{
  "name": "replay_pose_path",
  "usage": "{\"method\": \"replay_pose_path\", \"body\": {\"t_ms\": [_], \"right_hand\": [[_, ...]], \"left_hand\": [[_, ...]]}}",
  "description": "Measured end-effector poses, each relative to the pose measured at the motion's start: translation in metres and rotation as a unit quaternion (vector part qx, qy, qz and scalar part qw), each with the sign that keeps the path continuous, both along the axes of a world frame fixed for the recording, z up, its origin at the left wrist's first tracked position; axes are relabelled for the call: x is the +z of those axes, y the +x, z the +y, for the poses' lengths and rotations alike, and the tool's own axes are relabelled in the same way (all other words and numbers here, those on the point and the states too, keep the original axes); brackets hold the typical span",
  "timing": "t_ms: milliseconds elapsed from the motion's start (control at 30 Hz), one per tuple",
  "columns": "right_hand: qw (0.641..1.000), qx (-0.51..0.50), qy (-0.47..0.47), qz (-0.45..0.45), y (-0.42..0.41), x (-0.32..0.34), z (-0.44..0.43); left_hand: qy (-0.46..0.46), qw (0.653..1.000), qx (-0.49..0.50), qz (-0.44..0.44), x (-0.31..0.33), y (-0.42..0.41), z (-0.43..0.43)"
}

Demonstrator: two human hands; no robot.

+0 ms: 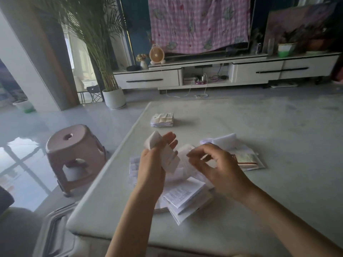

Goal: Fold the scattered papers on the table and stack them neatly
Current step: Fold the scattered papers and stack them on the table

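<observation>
Two hands work nearer than the folded stack: the left hand grips a paper, lifted off the worktop probably for creasing; the right hand curls beside it, grip unclear. Loose papers wait nearer than that stack too.

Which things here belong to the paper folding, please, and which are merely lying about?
Job: held paper, left hand, loose papers, finished stack, table.
Lying about: stool, fan, plant pot.

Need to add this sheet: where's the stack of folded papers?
In the head view, the stack of folded papers sits alone on the table near its far left edge, just beyond the left hand.
</observation>
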State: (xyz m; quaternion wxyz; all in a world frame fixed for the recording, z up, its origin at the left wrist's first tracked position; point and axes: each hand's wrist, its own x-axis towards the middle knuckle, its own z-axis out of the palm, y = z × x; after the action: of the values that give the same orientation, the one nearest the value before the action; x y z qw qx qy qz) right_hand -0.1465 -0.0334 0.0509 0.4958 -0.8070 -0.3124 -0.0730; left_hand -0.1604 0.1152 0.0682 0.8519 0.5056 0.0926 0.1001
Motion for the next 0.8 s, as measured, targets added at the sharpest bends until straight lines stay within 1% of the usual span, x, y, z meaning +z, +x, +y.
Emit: {"method": "replay_pose_path", "body": {"t_ms": [33, 67, 133, 200, 267, 333, 400, 500, 567, 633, 667, 733, 767, 800], "right_hand": [[0.998, -0.016, -0.055, 0.001, 0.007, -0.006, -0.003], [0.992, -0.008, -0.122, 0.021, 0.013, -0.015, -0.003], [0.969, 0.044, -0.236, 0.05, 0.02, -0.027, -0.003], [0.942, 0.093, -0.319, 0.045, 0.023, -0.035, 0.0], [0.927, 0.109, -0.358, 0.02, 0.021, -0.038, 0.002], [0.927, 0.097, -0.363, 0.0, 0.02, -0.036, 0.0], [0.925, 0.086, -0.371, 0.021, 0.02, -0.032, -0.003], [0.917, 0.092, -0.382, 0.064, 0.018, -0.029, -0.007], [0.92, 0.105, -0.366, 0.089, 0.016, -0.024, -0.011], [0.936, 0.102, -0.304, 0.145, 0.017, -0.02, -0.027], [0.944, 0.094, -0.259, 0.184, 0.017, -0.017, -0.037], [0.953, 0.071, -0.126, 0.265, 0.017, -0.009, -0.062], [0.952, 0.063, -0.042, 0.297, 0.017, -0.005, -0.072], [0.942, 0.061, 0.038, 0.327, 0.017, -0.001, -0.077]], "left_hand": [[0.008, 1.0, 0.007, 0.009, 0.0, 0.002, 0.005], [0.006, 1.0, 0.012, 0.016, -0.002, 0.001, 0.01], [-0.013, 1.0, 0.002, 0.019, -0.002, 0.001, 0.013], [-0.008, 0.999, 0.0, 0.031, -0.005, -0.001, 0.013], [0.02, 0.999, -0.006, 0.026, -0.011, -0.003, 0.014], [0.052, 0.998, -0.021, 0.011, -0.014, -0.004, 0.015], [0.052, 0.998, -0.02, 0.006, -0.015, -0.005, 0.016], [0.017, 1.0, -0.024, 0.01, -0.015, -0.005, 0.016], [-0.039, 0.999, -0.033, 0.006, -0.014, -0.005, 0.016], [-0.076, 0.996, -0.048, 0.0, -0.012, -0.005, 0.014], [-0.068, 0.997, -0.047, -0.006, -0.013, -0.004, 0.014], [-0.04, 0.998, -0.046, -0.017, -0.014, -0.003, 0.011], [-0.027, 0.998, -0.052, -0.021, -0.014, -0.002, 0.009], [-0.017, 0.998, -0.05, -0.019, -0.016, -0.002, 0.006]]}}
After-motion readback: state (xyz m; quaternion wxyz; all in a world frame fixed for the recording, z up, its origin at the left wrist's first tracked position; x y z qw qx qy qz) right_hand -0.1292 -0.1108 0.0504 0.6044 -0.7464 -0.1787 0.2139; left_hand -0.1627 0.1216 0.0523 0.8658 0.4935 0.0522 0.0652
